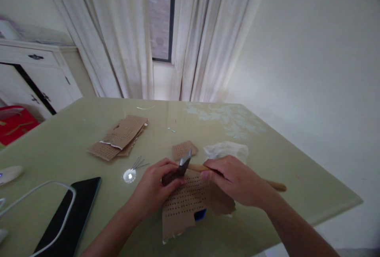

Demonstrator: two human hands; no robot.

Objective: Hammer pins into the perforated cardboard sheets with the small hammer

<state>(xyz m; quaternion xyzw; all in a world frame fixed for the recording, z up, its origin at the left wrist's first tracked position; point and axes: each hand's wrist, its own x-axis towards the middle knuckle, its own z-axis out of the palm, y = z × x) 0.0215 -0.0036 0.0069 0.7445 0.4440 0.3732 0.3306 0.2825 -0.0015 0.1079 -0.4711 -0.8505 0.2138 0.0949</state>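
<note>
A hammer is held in both hands over the table. My left hand [156, 181] is closed around its dark metal head [181, 168], whose bright end points up and away. My right hand [234, 179] grips the wooden handle [278, 185], which sticks out past the hand on the right. Below lies a brown sheet of cardboard [182, 209] with rows of small holes and torn edges. A small blue thing [200, 214] shows at a gap in it. Just beyond the hammer sits a smaller holed piece of cardboard [184, 149].
Several torn holed cardboard pieces [118, 138] are stacked at the left. Thin metal pins [139, 164] lie by a small round clear disc [129, 176]. Crumpled clear plastic [227, 149] is beyond my right hand. A black tablet [71, 217] with a white cable [69, 209] lies front left.
</note>
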